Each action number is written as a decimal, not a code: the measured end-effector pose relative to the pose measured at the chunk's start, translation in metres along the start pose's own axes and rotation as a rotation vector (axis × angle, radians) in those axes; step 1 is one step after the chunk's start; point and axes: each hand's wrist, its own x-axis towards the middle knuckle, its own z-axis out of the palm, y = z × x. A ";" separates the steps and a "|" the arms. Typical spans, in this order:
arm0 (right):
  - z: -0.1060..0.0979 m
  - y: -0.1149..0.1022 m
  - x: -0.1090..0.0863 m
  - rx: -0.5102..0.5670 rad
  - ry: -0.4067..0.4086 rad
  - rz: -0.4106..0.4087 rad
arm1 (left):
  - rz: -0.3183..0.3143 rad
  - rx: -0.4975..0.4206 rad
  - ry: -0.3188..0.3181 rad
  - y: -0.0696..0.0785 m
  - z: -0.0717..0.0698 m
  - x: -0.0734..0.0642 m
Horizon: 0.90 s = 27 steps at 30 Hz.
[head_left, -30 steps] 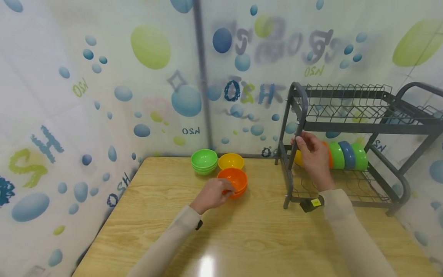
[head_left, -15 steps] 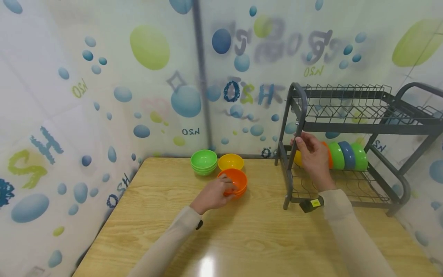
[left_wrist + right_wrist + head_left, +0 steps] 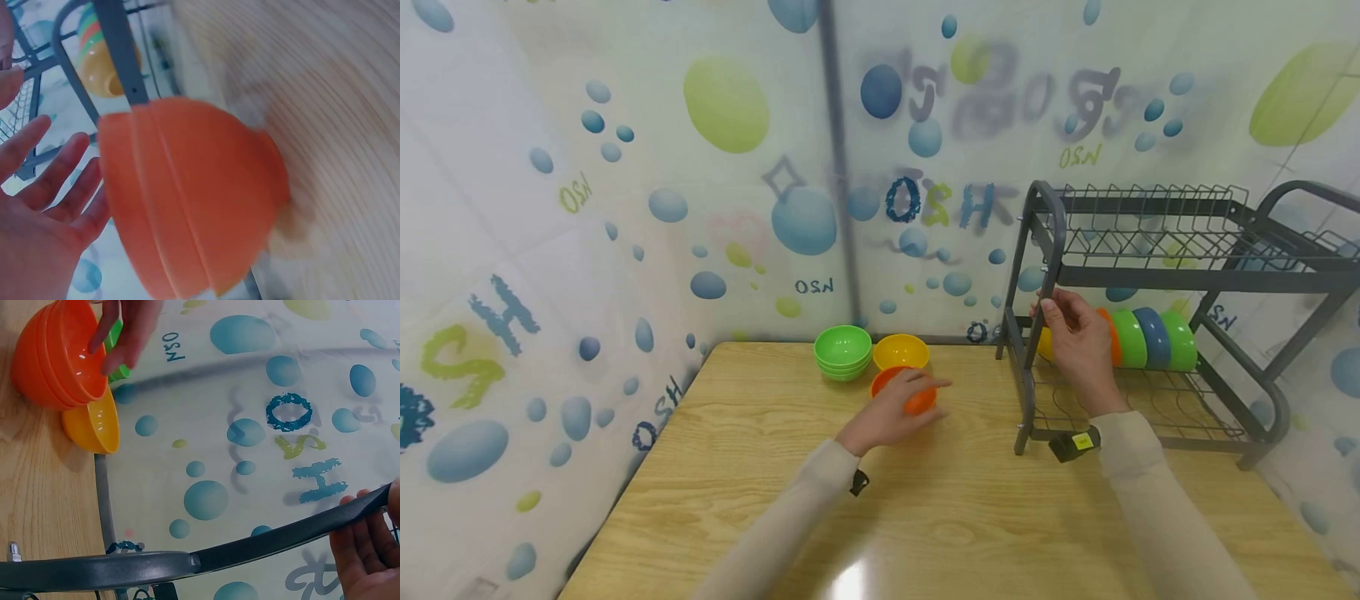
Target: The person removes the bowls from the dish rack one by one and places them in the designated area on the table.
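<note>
On wood (image 3: 737, 417), glossy orange bowls (image 3: 194, 194).

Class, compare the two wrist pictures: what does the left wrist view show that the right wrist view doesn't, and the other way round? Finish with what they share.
Only the left wrist view shows the row of coloured bowls in the rack.

Only the right wrist view shows the inside of the top orange bowl, the green bowls and the wall lettering.

Both share the orange bowl stack, the left hand, part of the right hand, the wooden table and parts of the rack.
</note>
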 end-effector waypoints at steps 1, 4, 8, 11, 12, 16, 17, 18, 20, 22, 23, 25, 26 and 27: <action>0.000 0.000 0.000 -0.003 -0.002 0.001 | -0.007 -0.024 -0.002 0.003 0.000 0.003; -0.001 -0.001 -0.001 -0.019 -0.005 0.002 | -0.019 -0.082 0.000 0.010 0.002 0.012; -0.002 -0.002 -0.001 -0.043 -0.009 0.002 | 0.008 -0.171 0.014 0.022 0.001 0.025; -0.004 -0.002 0.000 -0.077 -0.018 -0.016 | 0.030 -0.247 0.028 0.033 -0.002 0.035; -0.005 -0.002 0.002 -0.087 -0.022 -0.028 | 0.040 -0.270 0.035 0.037 -0.003 0.040; -0.009 0.000 0.007 -0.151 -0.041 -0.078 | 0.082 -0.335 0.077 0.052 -0.009 0.058; -0.011 0.001 0.008 -0.156 -0.051 -0.086 | 0.095 -0.344 0.086 0.056 -0.011 0.063; -0.013 0.002 0.010 -0.160 -0.061 -0.091 | 0.110 -0.355 0.094 0.059 -0.012 0.067; -0.016 0.004 0.012 -0.167 -0.084 -0.100 | 0.133 -0.379 0.103 0.067 -0.015 0.076; -0.020 0.007 0.013 -0.165 -0.108 -0.109 | 0.151 -0.394 0.113 0.075 -0.017 0.084; -0.022 0.008 0.014 -0.178 -0.114 -0.115 | 0.152 -0.398 0.118 0.079 -0.019 0.088; -0.026 0.010 0.014 -0.215 -0.116 -0.131 | 0.154 -0.415 0.130 0.087 -0.021 0.095; -0.028 0.012 0.014 -0.237 -0.114 -0.140 | 0.152 -0.422 0.139 0.091 -0.022 0.099; -0.029 0.013 0.014 -0.254 -0.115 -0.150 | 0.148 -0.429 0.148 0.094 -0.023 0.102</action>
